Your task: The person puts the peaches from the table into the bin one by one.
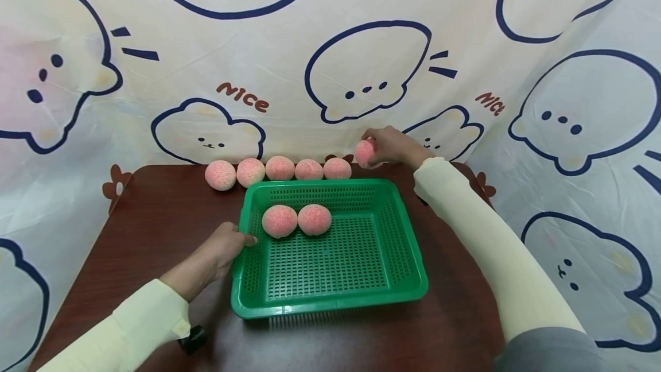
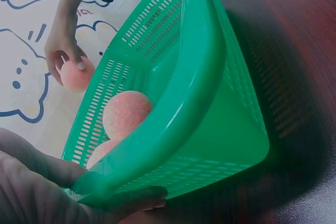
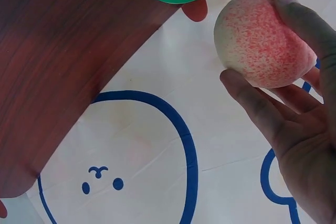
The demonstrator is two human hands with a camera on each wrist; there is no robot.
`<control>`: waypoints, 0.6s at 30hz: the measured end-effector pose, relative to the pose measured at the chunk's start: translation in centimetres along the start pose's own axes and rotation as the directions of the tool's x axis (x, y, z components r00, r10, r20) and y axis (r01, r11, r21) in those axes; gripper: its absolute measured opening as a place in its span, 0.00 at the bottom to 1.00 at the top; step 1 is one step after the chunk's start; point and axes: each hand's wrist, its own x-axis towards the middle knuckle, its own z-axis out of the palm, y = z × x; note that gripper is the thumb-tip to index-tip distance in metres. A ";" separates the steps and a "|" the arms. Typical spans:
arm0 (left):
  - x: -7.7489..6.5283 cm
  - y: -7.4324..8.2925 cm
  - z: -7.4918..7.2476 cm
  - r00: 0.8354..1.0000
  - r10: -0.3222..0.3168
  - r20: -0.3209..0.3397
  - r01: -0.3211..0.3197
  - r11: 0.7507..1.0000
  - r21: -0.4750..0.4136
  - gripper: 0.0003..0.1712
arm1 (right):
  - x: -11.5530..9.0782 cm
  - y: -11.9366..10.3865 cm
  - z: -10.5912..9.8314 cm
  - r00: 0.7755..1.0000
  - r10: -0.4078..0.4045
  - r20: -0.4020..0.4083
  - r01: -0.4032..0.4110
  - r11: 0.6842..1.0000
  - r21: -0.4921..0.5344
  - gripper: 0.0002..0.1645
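In the head view, a green plastic basket [image 1: 330,306] with slotted walls stands on the table, tilted slightly. Two pink peaches lie inside at its back left, one peach [image 1: 279,221] touching the other peach [image 1: 314,220]. My left hand [image 1: 225,245] grips the basket's left rim; in the left wrist view the thumb lies over the rim [image 2: 205,61] and fingers are beneath. Beyond the basket's back right corner, my right hand [image 1: 391,145] holds a peach [image 3: 262,40] between thumb and fingers, raised above the table's far edge.
Several more peaches stand in a row along the table's far edge, from the leftmost peach [image 1: 220,175] to the rightmost peach [image 1: 337,168]. Behind the dark reddish-brown table [image 1: 170,217] hangs a pale cloth [image 1: 289,62] with cartoon outlines.
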 end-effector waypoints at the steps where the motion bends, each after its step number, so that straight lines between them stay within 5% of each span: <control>1: 0.0 0.0 0.0 1.000 0.000 0.000 0.000 1.000 0.002 0.27 | -0.1 0.0 0.0 1.000 -0.001 -0.002 0.001 1.000 -0.003 0.38; 18: 0.1 0.1 0.1 1.000 -0.009 -0.021 0.010 1.000 0.022 0.26 | -1.4 -0.2 -0.8 0.999 -0.032 0.003 0.031 0.999 0.031 0.41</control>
